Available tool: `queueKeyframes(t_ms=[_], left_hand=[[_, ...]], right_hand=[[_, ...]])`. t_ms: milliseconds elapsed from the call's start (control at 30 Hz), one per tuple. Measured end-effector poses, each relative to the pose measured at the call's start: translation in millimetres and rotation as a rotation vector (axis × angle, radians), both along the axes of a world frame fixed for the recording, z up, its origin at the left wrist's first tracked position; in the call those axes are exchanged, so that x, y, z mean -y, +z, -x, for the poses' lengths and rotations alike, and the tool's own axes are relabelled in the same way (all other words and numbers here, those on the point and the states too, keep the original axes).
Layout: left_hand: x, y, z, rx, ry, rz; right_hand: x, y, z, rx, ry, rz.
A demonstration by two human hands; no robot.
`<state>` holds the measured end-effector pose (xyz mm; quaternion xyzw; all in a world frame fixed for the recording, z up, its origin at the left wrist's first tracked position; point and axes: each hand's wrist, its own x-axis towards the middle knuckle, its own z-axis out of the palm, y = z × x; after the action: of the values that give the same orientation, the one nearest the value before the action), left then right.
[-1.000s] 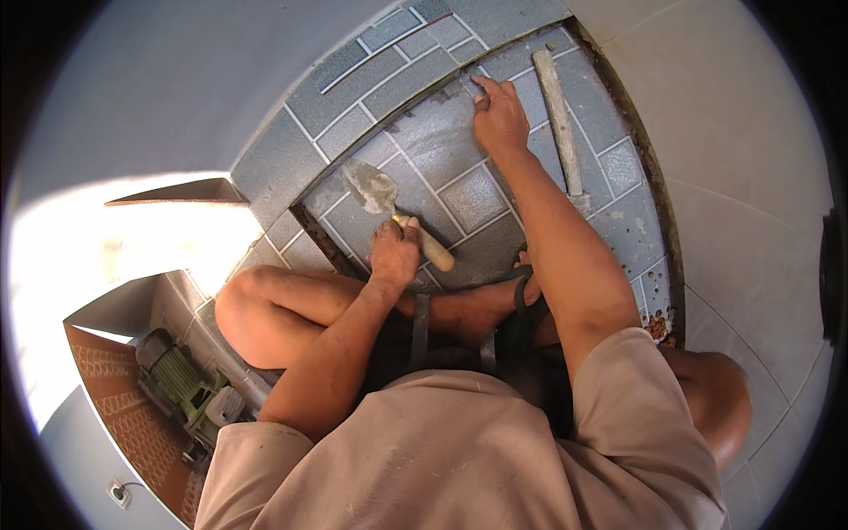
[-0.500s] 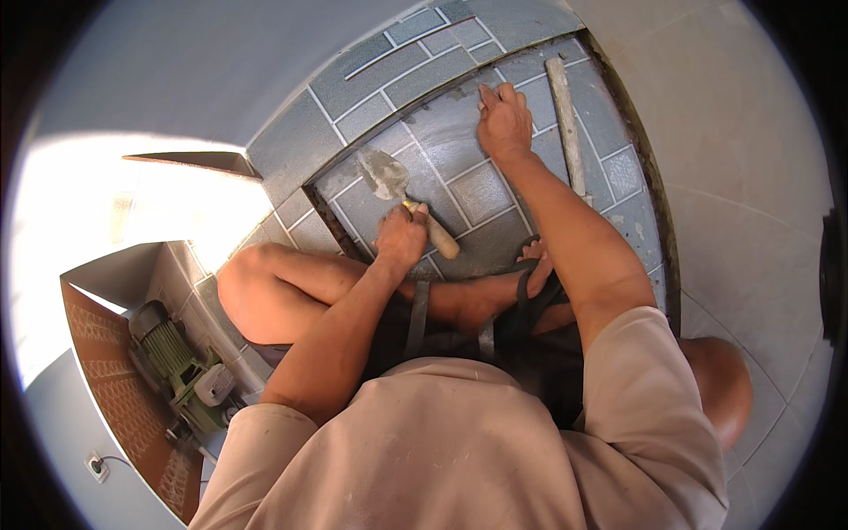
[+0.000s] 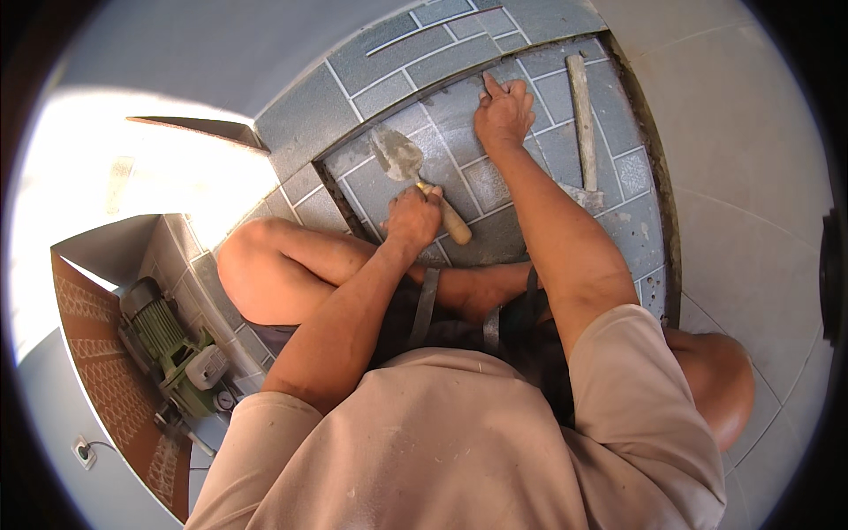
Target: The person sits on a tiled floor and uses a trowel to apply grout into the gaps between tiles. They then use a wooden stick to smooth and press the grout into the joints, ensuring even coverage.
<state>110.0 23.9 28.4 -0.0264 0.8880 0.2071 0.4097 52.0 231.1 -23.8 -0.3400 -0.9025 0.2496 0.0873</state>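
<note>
My left hand (image 3: pixel 413 217) is closed around the neck of a pointed trowel (image 3: pixel 455 223), its thumb over the shaft. The wooden handle sticks out toward the right, and the mortar-smeared blade lies on grey tiles (image 3: pixel 449 119) with pale joints. My right hand (image 3: pixel 505 117) is farther out, with its index finger stretched toward the far edge of the tiled panel and the other fingers loosely bent. Nothing shows in it. To its right lies a worn wooden stick (image 3: pixel 580 115) with a short crosspiece at its near end, partly like a hammer.
A dark gap (image 3: pixel 649 132) runs along the panel's right side. Beyond it are large beige floor tiles (image 3: pixel 724 159). A green motor pump (image 3: pixel 172 340) stands at the left beside a brown patterned panel (image 3: pixel 93 344). My crossed legs (image 3: pixel 287 269) border the panel's near side.
The view has shifted slightly. My right hand has moved a little left across the tiles, its index finger now stretched out. The left hand and trowel stay in place on the tiles.
</note>
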Motion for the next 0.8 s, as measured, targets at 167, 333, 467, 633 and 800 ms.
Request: queueKeyframes(t_ms=[167, 333, 467, 633, 800], left_hand=[[-4, -1, -1, -0.005, -0.006, 0.015], [1, -4, -1, 0.003, -0.005, -0.004], [-1, -2, 1, 0.011, -0.004, 0.015], [0, -4, 1, -0.011, -0.021, 0.023], [4, -11, 2, -0.036, -0.037, 0.005]], right_hand=[[-9, -25, 1, -0.214, -0.075, 0.017], [1, -19, -10, -0.166, 0.035, -0.077], [-1, -12, -10, -0.169, 0.078, -0.088], [1, -10, -9, -0.151, 0.117, -0.123], [-2, -13, -1, -0.125, 0.275, -0.135]])
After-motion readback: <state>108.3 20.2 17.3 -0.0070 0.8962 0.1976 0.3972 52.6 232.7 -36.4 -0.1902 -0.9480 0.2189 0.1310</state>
